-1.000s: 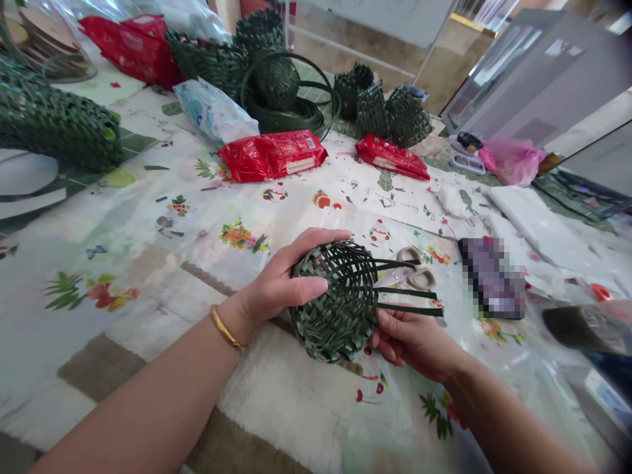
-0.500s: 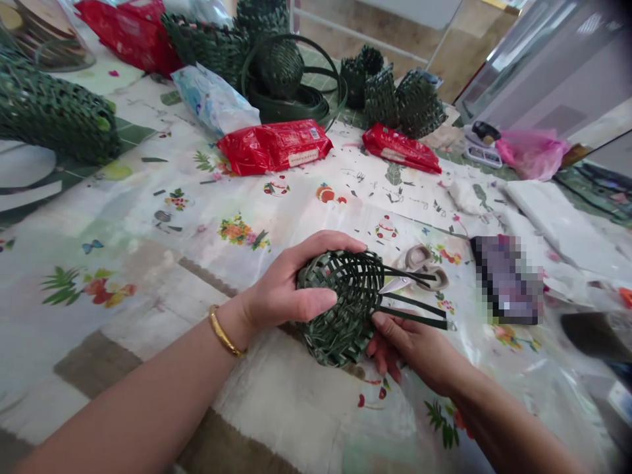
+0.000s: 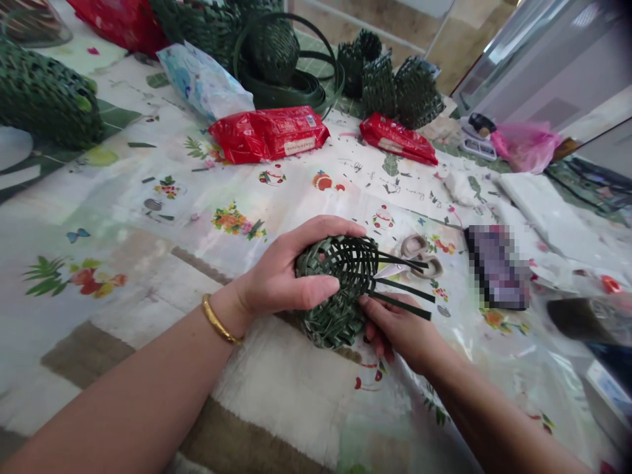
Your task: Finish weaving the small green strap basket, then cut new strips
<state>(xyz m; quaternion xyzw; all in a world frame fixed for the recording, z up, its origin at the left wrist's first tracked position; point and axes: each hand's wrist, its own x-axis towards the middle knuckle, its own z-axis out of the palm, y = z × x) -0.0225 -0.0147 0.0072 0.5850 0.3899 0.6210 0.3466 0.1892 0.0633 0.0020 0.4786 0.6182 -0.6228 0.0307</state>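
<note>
My left hand grips a small, dark green woven basket from the upper left, with its fingers curved over the weave. The basket lies tilted on its side, and its open weave faces up and right. Several loose, flat green strips stick out of it to the right. My right hand holds the basket's lower right edge, with the thumb on a strip near the weave. Steel scissors lie just beyond the strips, partly hidden behind them.
A floral plastic tablecloth covers the table. A pixelated phone lies to the right. Red packets, finished green woven baskets and a coil of green strip stand farther back. A dark object intrudes at the right edge.
The basket has tilted, and my left fingers wrap further over it. My right hand has shifted toward its edge. The strips now cover more of the scissors, and the table appears higher in view.
</note>
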